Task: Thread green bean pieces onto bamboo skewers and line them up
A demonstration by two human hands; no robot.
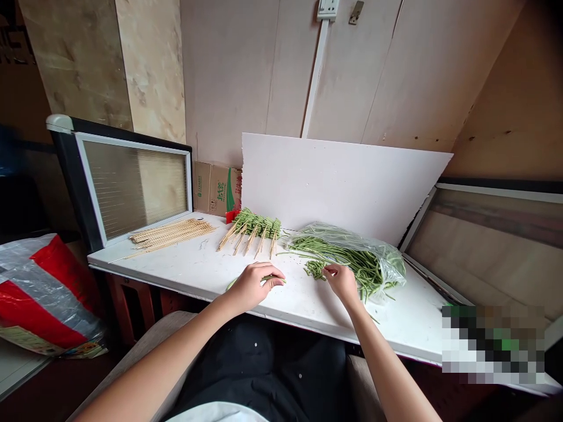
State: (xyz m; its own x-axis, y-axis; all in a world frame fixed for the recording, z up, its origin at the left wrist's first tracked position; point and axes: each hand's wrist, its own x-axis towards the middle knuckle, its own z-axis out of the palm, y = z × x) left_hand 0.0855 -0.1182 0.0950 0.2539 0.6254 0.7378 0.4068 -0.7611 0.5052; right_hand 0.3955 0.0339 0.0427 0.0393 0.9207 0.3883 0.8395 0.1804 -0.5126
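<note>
My left hand [255,286] is closed around a long green bean [268,278]; one end shows at the fingertips and the other behind the wrist. My right hand [342,282] has its fingers pinched together at the edge of a small pile of short green bean pieces [314,269]. Whether a piece is between those fingertips is too small to tell. Just beyond it, a clear plastic bag [336,233] lies open with many long green beans [352,258] spilling out. Farther left, several skewers of green beans [257,224] lie in a row, their bare sticks pointing towards me.
A bundle of bare wooden skewers [173,232] lies at the left of the white table [185,264]. Behind stand a cardboard box [215,186] and a leaning white board [334,181]. Framed panels [141,181] border the sides. A red and white bag [53,293] sits at far left.
</note>
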